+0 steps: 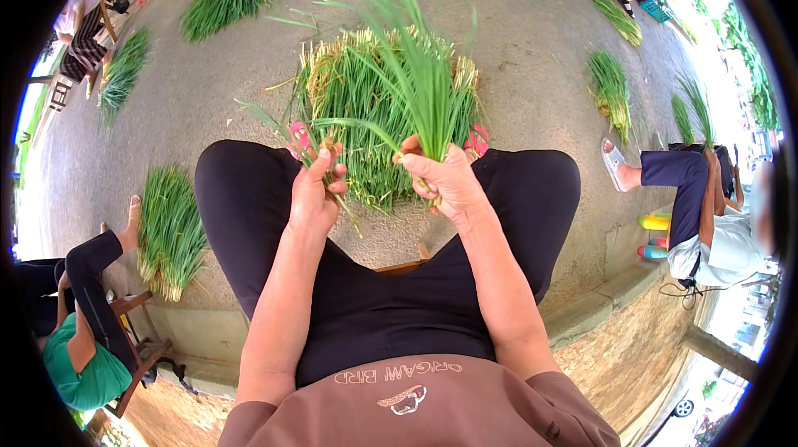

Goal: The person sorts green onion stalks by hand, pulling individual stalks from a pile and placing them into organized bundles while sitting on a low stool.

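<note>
My right hand [449,181] is closed around the lower ends of an upright bunch of green chives [432,106], whose leaves fan up and away from me. One long leaf bends out of that bunch toward the left. My left hand [312,196] pinches a few thin, loose chive stems [348,212] between thumb and fingers, apart from the right hand. Between my knees, just beyond both hands, lies a large heap of chives [345,85] with pale, straw-coloured ends at its edges. Pink footwear [299,138] shows beside the heap.
Another chive pile [170,231] lies at left beside a person in a green shirt [87,364] on a wooden stool. At right, a person [706,231] sits holding chives. More piles [229,2] and seated people are spread across the pavement [532,73]. A low kerb [598,314] runs behind me.
</note>
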